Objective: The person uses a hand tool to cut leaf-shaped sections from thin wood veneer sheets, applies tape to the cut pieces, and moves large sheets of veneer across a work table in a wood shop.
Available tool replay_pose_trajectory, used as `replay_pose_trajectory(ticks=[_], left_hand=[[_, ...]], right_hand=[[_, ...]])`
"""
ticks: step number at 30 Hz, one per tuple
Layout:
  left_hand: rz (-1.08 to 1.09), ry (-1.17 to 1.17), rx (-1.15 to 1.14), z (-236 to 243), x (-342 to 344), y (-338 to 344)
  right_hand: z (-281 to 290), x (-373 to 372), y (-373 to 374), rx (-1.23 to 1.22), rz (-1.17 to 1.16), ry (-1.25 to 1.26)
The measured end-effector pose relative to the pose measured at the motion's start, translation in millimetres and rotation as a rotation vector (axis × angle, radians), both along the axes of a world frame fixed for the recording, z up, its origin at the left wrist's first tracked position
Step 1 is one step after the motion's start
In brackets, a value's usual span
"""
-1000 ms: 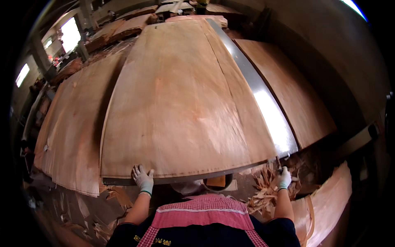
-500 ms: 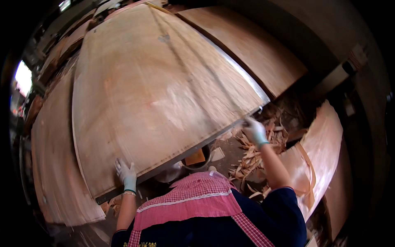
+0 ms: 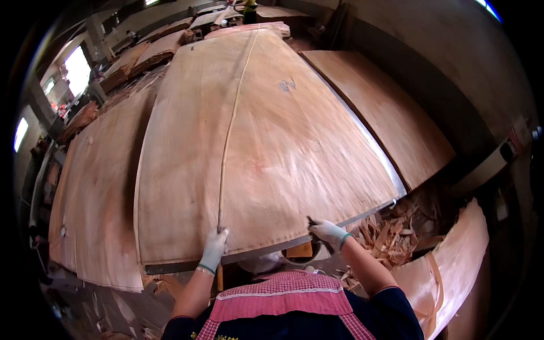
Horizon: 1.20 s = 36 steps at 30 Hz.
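A wide pale veneer sheet [image 3: 283,158] covers the bench, whose metal edge [image 3: 266,246] runs beneath it along the near side. My left hand [image 3: 215,243], in a pale glove, is closed on the near end of a long thin wooden strip [image 3: 232,136] lying lengthwise over the sheet. Gloved too, my right hand [image 3: 326,232] grips a dark tool [image 3: 311,222], possibly a blade, just above the sheet's near edge, right of the strip.
Veneer sheets flank the bench at left [image 3: 96,198] and right [image 3: 385,113]. Shavings [image 3: 385,238] and a curved veneer piece [image 3: 459,272] are at lower right, a bucket [image 3: 300,258] below the edge. A person [image 3: 249,12] stands beyond the stacks at the back.
The long strip now crosses the sheet under my left hand, which has closed on it. My right hand has moved leftward along the edge. The bare metal band at right is now mostly covered.
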<state>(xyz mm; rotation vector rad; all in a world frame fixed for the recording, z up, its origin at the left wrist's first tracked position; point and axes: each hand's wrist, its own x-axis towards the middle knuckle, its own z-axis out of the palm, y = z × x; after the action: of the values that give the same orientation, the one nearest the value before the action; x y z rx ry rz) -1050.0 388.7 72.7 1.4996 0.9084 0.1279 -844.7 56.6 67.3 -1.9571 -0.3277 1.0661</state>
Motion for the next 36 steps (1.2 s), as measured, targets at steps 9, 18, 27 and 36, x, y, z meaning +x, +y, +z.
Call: replay_pose_trajectory(ticks=[9, 18, 27, 36], left_hand=[[0.189, 0.121, 0.437, -23, -127, 32], [0.252, 0.102, 0.381, -37, -132, 54], [0.142, 0.156, 0.482, -51, -56, 158], [-0.435, -0.068, 1.111, -60, 69, 135]], right_hand=[[-64, 55, -53, -0.313, 0.275, -0.023], [-126, 92, -119, -0.405, 0.116, -0.142], [-48, -7, -93, -0.033, -0.657, -0.253], [21, -113, -104, -0.065, -0.951, -0.120]])
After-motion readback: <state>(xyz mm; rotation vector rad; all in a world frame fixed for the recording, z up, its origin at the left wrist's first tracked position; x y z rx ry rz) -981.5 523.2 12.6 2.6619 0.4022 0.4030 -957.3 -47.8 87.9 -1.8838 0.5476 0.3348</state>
